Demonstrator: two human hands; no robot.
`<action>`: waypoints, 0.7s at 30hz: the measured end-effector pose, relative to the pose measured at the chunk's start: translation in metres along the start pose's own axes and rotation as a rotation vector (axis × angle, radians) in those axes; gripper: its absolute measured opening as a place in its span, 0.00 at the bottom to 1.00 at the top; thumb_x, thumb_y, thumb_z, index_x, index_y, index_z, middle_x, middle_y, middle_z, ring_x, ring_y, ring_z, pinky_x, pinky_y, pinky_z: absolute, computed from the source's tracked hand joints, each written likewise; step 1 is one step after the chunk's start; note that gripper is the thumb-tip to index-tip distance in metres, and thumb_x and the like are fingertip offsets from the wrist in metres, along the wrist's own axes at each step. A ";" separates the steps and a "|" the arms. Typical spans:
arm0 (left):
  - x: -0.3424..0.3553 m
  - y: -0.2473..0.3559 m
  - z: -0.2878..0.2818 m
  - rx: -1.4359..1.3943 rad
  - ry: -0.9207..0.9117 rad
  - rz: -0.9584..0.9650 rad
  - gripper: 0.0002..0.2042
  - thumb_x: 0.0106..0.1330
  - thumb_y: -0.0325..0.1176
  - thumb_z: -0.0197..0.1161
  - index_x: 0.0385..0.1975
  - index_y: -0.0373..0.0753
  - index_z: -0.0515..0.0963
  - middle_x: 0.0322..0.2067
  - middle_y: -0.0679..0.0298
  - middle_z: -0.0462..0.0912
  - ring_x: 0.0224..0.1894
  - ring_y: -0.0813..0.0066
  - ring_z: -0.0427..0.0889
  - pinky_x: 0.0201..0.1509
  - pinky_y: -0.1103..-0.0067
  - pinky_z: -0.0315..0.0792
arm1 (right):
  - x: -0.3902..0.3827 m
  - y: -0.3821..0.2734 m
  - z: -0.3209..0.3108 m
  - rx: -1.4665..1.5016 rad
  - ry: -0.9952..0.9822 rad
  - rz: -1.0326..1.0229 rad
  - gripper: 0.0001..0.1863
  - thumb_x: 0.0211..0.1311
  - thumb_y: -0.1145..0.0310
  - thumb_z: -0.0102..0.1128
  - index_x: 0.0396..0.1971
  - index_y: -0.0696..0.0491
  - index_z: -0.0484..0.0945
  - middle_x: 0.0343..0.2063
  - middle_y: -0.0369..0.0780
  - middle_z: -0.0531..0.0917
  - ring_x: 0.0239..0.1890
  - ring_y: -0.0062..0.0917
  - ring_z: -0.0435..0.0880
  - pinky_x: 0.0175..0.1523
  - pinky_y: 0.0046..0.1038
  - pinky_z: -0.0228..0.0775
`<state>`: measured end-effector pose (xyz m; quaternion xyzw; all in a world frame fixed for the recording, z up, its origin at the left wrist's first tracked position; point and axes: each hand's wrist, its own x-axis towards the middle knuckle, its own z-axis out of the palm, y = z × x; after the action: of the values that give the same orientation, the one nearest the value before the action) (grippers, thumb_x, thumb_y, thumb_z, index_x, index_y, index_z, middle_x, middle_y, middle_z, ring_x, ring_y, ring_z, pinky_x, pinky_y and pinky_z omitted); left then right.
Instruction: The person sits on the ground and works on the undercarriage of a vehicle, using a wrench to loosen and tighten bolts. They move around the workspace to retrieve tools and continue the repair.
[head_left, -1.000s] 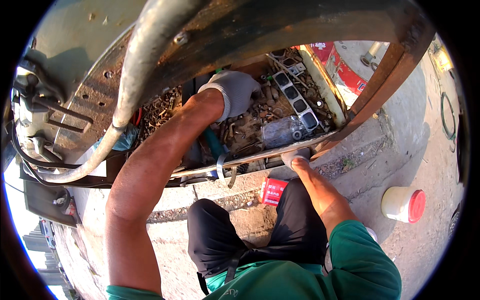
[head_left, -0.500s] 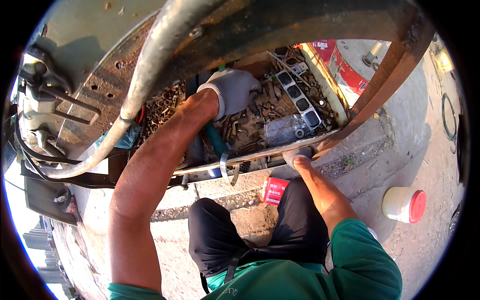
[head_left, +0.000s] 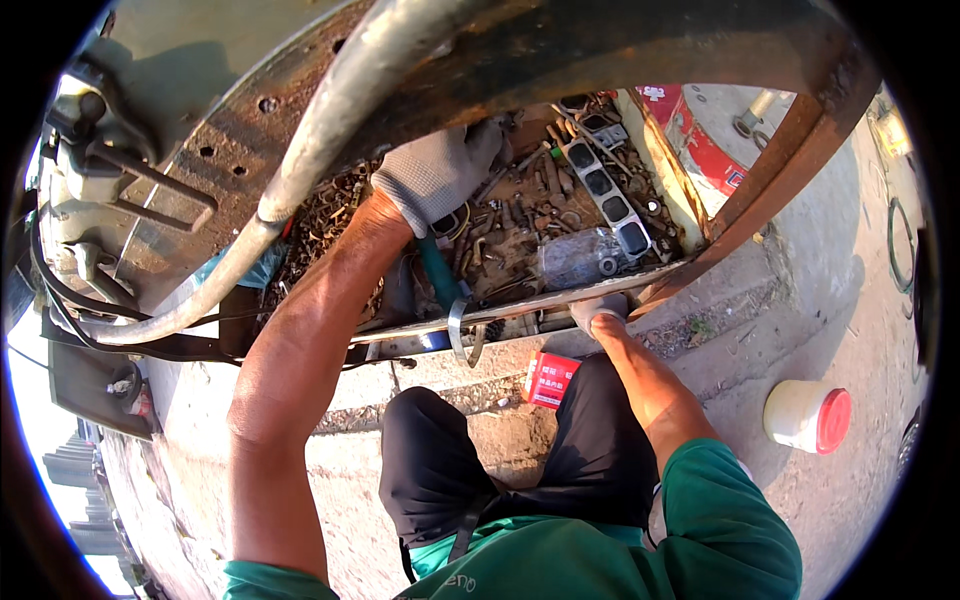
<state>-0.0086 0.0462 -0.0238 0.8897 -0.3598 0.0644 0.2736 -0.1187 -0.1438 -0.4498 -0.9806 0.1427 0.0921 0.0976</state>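
Observation:
My left hand [head_left: 437, 176], in a grey knit glove, reaches into a tray [head_left: 655, 150] of loose metal parts. Its fingers curl downward at the tray's far side, under a rusty beam; their tips and anything in them are hidden. My right hand [head_left: 600, 312], gloved too, is closed at the tray's front rim. Rusty bolts [head_left: 555, 180] and small fittings cover the tray's bottom. A silver strip with dark square openings [head_left: 607, 195] lies at the right, beside a clear plastic bag [head_left: 580, 258]. A green handle-like bar [head_left: 437, 270] lies below my left wrist.
A curved pale pipe [head_left: 300, 165] and a rusty beam [head_left: 640, 50] pass over the tray. A red box [head_left: 550, 380] is on the ground by my knees. A white bucket with a red lid [head_left: 805, 416] lies to the right. A red drum [head_left: 705, 150] stands beyond the tray.
My left hand has shifted left and slightly away from me, uncovering more bolts in the tray's middle. My right hand stays at the front rim.

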 end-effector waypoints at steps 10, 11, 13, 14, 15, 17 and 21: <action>-0.203 0.076 -0.013 -0.881 0.160 0.014 0.18 0.74 0.44 0.58 0.32 0.33 0.82 0.32 0.57 0.85 0.35 0.62 0.86 0.42 0.67 0.80 | 0.018 0.026 0.060 -0.084 0.216 -0.102 0.22 0.68 0.50 0.45 0.37 0.45 0.87 0.41 0.41 0.88 0.45 0.43 0.85 0.51 0.45 0.74; -0.220 0.076 0.004 -0.888 0.118 -0.030 0.17 0.75 0.41 0.57 0.37 0.30 0.81 0.31 0.57 0.85 0.34 0.66 0.86 0.40 0.73 0.80 | 0.014 0.004 0.057 -0.018 0.136 -0.072 0.22 0.68 0.49 0.45 0.39 0.45 0.87 0.43 0.42 0.87 0.47 0.43 0.84 0.54 0.47 0.72; -0.241 0.073 0.050 -1.237 -0.014 -0.473 0.16 0.74 0.40 0.59 0.40 0.29 0.78 0.33 0.52 0.84 0.29 0.72 0.85 0.27 0.82 0.78 | 0.026 0.007 0.061 0.037 -0.006 -0.029 0.26 0.68 0.45 0.44 0.50 0.47 0.82 0.52 0.43 0.82 0.56 0.40 0.79 0.62 0.43 0.67; -0.244 0.060 0.082 -1.341 -0.066 -0.656 0.10 0.76 0.29 0.52 0.45 0.28 0.77 0.30 0.58 0.84 0.31 0.75 0.85 0.34 0.81 0.77 | 0.035 0.016 0.063 0.057 -0.075 0.002 0.29 0.68 0.43 0.44 0.55 0.48 0.79 0.57 0.44 0.79 0.61 0.39 0.77 0.66 0.41 0.64; -0.241 0.045 0.115 -1.329 -0.089 -0.746 0.12 0.77 0.34 0.52 0.41 0.29 0.77 0.31 0.54 0.84 0.29 0.72 0.85 0.30 0.83 0.77 | 0.039 0.024 0.064 0.076 -0.145 0.032 0.33 0.68 0.40 0.43 0.61 0.49 0.77 0.62 0.44 0.77 0.66 0.38 0.74 0.70 0.39 0.62; -0.244 0.009 0.178 -1.505 -0.024 -1.035 0.09 0.75 0.30 0.50 0.41 0.31 0.76 0.29 0.56 0.83 0.27 0.69 0.83 0.33 0.76 0.79 | 0.033 0.021 0.055 0.115 -0.136 0.007 0.34 0.68 0.40 0.43 0.61 0.50 0.77 0.61 0.44 0.78 0.64 0.38 0.76 0.68 0.39 0.64; -0.237 -0.049 0.255 -1.466 0.085 -1.184 0.09 0.74 0.29 0.53 0.46 0.34 0.77 0.33 0.57 0.84 0.29 0.68 0.85 0.37 0.71 0.84 | 0.008 -0.012 0.006 0.074 -0.153 -0.037 0.34 0.68 0.38 0.41 0.54 0.50 0.82 0.52 0.46 0.84 0.56 0.40 0.83 0.61 0.40 0.72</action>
<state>-0.1701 0.0825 -0.3341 0.5306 0.2103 -0.2950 0.7663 -0.1085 -0.1330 -0.4552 -0.9689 0.1199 0.1597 0.1461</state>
